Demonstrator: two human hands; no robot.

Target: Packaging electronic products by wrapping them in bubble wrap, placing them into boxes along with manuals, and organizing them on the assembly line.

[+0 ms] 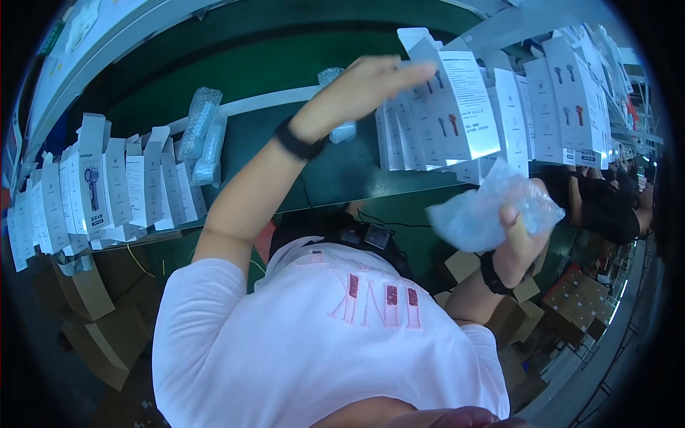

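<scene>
My left hand (367, 89) reaches across the bench to a white printed box (464, 107) with a raised top flap. Its thumb lies over the box's upper left edge, and the other fingers seem to pass behind the flap, partly hidden. The box tilts slightly in front of a row of similar white boxes (407, 139). My right hand (524, 239) is closed round a crumpled bubble-wrap bundle (474, 217), held just off the bench's near edge, below the boxes. What lies inside the wrap cannot be made out.
More white boxes with raised flaps (114, 185) stand at the left. Bubble-wrapped pieces (200, 125) lie beside them, another (344, 132) beyond my left wrist. More boxes (571, 100) stand at the right, near another person (606, 207). Cardboard cartons (107, 335) sit on the floor.
</scene>
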